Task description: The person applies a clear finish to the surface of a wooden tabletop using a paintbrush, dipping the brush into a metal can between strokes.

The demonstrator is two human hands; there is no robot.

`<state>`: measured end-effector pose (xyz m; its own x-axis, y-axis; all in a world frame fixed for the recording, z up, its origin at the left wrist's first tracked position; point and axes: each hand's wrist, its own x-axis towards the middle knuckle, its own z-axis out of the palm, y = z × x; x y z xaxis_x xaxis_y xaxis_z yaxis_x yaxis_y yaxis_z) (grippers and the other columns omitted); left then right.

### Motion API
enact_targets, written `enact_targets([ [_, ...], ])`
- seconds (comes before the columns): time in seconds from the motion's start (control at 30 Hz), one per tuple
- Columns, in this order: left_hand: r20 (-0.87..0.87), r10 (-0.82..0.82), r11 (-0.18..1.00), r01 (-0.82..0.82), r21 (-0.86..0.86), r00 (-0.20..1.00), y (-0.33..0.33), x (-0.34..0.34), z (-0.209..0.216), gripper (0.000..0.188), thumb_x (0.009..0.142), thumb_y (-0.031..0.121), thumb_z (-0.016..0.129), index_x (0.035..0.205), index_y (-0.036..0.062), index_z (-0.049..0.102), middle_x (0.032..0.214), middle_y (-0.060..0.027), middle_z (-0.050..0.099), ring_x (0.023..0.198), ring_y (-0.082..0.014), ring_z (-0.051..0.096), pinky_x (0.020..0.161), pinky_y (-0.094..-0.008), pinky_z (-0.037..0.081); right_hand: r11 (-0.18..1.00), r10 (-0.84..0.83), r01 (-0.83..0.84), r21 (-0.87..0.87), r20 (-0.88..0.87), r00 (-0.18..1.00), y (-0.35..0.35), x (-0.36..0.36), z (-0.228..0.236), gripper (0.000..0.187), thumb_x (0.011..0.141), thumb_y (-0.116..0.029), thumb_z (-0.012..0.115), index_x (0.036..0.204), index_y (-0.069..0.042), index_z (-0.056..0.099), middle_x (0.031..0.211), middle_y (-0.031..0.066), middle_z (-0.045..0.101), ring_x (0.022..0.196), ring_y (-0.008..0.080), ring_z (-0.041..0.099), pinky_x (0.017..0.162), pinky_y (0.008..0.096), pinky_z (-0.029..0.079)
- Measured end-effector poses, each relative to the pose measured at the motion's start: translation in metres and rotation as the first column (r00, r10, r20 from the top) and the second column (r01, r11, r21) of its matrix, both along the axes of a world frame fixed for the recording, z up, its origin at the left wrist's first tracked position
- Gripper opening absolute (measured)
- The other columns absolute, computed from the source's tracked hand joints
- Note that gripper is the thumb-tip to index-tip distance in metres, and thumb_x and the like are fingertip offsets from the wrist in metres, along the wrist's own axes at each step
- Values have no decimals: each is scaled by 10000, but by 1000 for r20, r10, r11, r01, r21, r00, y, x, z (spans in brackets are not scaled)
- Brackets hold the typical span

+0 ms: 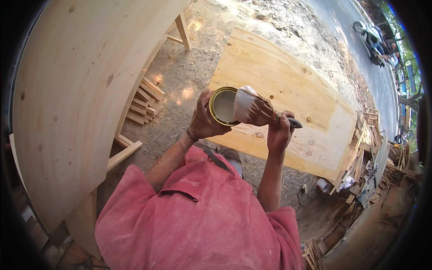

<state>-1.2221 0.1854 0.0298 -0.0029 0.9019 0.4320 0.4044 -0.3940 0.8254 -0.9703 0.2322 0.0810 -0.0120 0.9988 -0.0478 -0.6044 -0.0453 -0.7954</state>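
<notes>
In my left hand (204, 119) is a round open can (217, 122) with a yellowish rim, tipped so that its mouth shows a pale liquid inside. My right hand (280, 135) grips a wide paintbrush (257, 108) by its dark handle. The brush head is whitish at the tip and brown, creased like wrapped cloth, toward the handle. It overlaps the can's right rim; whether it touches the rim I cannot tell. Below both hands lies a large light wooden panel (279, 63), its surface yellower and shinier over most of its area than at the right end.
A second big wooden panel (67, 99) stands raised on the left. Beside it are a stack of cut wood strips (146, 101) and a wooden leg (183, 31). Scrap wood (360, 157) is piled at the right, near a white container (322, 185). A motorbike (371, 42) is on the road beyond.
</notes>
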Motion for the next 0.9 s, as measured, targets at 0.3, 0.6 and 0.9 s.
enact_targets([
  [0.3, 236, 100, 985, -63, -158, 966, -13, -37, -12, 1108, 649, 205, 908, 1427, -2, 147, 1302, -149, 538, 1215, -275, 552, 1041, -421, 438, 943, -165, 79, -325, -246, 955, -6, 9, -99, 119, 961, -192, 619, 1073, -150, 627, 1046, 15, 702, 959, 129, 668, 852, 314, 562],
  [0.6, 397, 264, 955, -180, -235, 879, -37, -69, -27, 1193, 633, 125, 913, 1484, 36, 81, 1367, -141, 480, 1261, -259, 525, 1061, -410, 460, 909, -160, 282, -308, 367, 916, 2, 27, -173, 177, 911, -136, 705, 1064, -113, 619, 981, 38, 685, 871, 133, 678, 750, 287, 576],
  [0.9, 378, 347, 927, -251, -279, 858, -44, -71, -23, 1229, 616, 146, 931, 1486, 27, 71, 1364, -158, 468, 1249, -276, 530, 1055, -419, 469, 974, -62, 145, -175, 411, 910, 21, -30, -154, 186, 874, -150, 744, 1008, -61, 651, 929, 46, 674, 811, 128, 655, 726, 295, 570],
])
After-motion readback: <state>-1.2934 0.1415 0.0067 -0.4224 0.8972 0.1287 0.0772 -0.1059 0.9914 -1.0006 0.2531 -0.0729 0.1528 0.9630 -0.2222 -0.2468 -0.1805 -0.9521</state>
